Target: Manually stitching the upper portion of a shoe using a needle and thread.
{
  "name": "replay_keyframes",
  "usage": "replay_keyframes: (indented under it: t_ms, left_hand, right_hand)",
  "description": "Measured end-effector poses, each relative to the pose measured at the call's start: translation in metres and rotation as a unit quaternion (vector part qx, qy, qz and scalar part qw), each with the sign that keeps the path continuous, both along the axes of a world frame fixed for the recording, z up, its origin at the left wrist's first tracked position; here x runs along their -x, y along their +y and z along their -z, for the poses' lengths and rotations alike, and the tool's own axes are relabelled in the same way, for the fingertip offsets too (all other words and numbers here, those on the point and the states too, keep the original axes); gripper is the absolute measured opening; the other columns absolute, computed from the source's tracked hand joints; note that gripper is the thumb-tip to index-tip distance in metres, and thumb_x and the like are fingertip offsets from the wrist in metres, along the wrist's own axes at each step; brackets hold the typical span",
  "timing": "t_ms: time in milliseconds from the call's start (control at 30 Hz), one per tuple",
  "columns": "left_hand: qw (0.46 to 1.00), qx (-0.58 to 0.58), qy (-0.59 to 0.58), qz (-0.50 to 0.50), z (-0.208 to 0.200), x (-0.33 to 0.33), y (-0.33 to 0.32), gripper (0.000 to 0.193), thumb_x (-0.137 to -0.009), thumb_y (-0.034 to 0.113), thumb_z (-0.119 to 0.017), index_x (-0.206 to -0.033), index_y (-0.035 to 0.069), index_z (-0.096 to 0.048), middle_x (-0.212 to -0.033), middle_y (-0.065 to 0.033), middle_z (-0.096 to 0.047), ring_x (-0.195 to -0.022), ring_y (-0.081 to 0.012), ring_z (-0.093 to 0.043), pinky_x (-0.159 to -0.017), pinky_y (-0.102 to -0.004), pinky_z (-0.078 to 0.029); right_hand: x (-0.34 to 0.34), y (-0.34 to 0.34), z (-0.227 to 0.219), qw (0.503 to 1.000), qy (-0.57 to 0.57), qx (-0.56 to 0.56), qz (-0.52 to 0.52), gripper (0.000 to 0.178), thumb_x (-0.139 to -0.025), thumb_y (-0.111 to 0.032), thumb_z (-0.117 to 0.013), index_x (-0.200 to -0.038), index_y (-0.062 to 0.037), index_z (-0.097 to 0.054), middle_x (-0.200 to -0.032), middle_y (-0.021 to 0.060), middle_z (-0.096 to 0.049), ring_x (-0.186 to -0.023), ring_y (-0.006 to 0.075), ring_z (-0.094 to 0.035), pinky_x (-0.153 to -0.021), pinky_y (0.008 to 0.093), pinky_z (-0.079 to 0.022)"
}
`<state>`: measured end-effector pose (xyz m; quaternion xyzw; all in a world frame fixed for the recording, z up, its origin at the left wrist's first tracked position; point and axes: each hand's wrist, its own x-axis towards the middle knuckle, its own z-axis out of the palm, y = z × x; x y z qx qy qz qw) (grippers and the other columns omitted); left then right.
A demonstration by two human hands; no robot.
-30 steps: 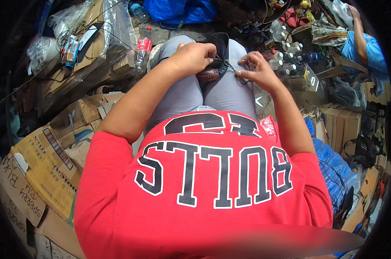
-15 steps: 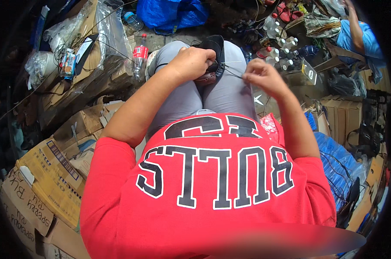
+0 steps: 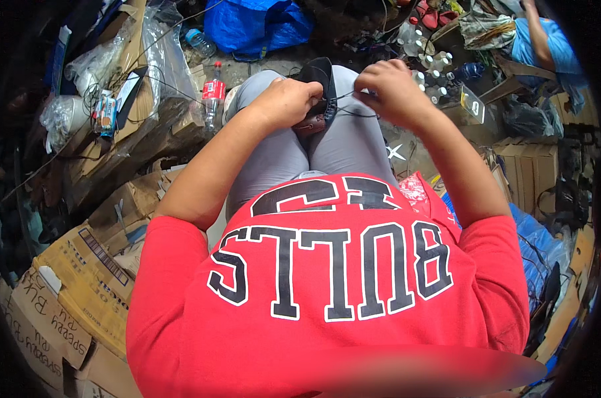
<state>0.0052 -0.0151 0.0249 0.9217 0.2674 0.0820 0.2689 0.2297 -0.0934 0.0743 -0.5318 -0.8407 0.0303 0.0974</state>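
A black and brown shoe (image 3: 319, 74) rests between my knees, its dark sole-like side standing up and its brown part lower down. My left hand (image 3: 288, 101) is closed on its near left edge, with thumb and fingers pinched together. Dark thread (image 3: 353, 113) runs in loose loops from the shoe toward my right hand (image 3: 390, 89). That hand is raised just right of the shoe, fingers curled around the thread; its fingertips are partly hidden. Grey trousers (image 3: 270, 149) cover my legs beneath the work.
A red-capped bottle (image 3: 213, 96) stands left of my knee. Several white-capped bottles (image 3: 436, 63) are grouped at far right. A blue bag (image 3: 257, 26) lies ahead. Flattened cardboard (image 3: 75, 278) spreads at left; cardboard boxes (image 3: 529, 172) stand at right. A person's arm (image 3: 538, 36) shows at top right.
My right hand has moved up and slightly left, nearer the shoe, and the thread now hangs in slacker loops. My left hand stays on the shoe.
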Motion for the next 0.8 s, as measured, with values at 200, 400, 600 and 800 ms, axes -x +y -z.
replay_keyframes:
  t_ms: [200,400,600,800]
  left_hand:
    - [0.999,-0.030,0.000,0.027,0.003,-0.002,0.003,0.012,-0.079,0.011,-0.054,-0.090,0.008,-0.058,-0.079,-0.0182,-0.063,-0.076,-0.0376,-0.060,-0.066,-0.0452,-0.048]
    - [0.997,-0.056,-0.027,0.037,0.002,0.009,-0.001,0.012,-0.077,0.008,-0.052,-0.088,0.008,-0.057,-0.077,-0.0171,-0.062,-0.076,-0.0370,-0.060,-0.066,-0.0440,-0.046]
    - [0.996,-0.071,0.037,-0.044,-0.001,0.076,0.011,0.008,-0.078,0.007,-0.051,-0.084,0.006,-0.055,-0.076,-0.0193,-0.059,-0.075,-0.0377,-0.058,-0.064,-0.0422,-0.044]
    - [0.899,0.228,-0.255,-0.272,-0.030,0.166,0.026,0.014,-0.083,0.016,-0.065,-0.083,0.002,-0.063,-0.073,0.0038,-0.056,-0.068,-0.0042,-0.048,-0.063,-0.0199,-0.038]
  right_hand:
    - [0.030,0.010,0.008,0.983,-0.164,0.064,-0.052,0.008,-0.080,-0.017,-0.056,-0.087,-0.0123,-0.058,-0.075,0.0039,-0.063,-0.087,0.0213,-0.060,-0.081,0.0376,-0.037]
    - [0.024,0.008,0.023,0.994,-0.091,0.015,-0.060,0.008,-0.082,-0.017,-0.057,-0.087,-0.0123,-0.053,-0.081,0.0049,-0.057,-0.087,0.0224,-0.055,-0.084,0.0362,-0.037]
    - [-0.015,-0.003,0.029,0.997,-0.061,0.029,-0.034,0.012,-0.077,-0.011,-0.055,-0.089,-0.0141,-0.056,-0.084,0.0054,-0.057,-0.093,0.0251,-0.053,-0.087,0.0377,-0.039]
    - [-0.072,-0.010,0.026,0.860,0.398,0.176,0.267,0.020,-0.083,-0.024,-0.065,-0.093,-0.0068,-0.067,-0.083,0.0022,-0.063,-0.078,0.0085,-0.054,-0.076,0.0244,-0.042]
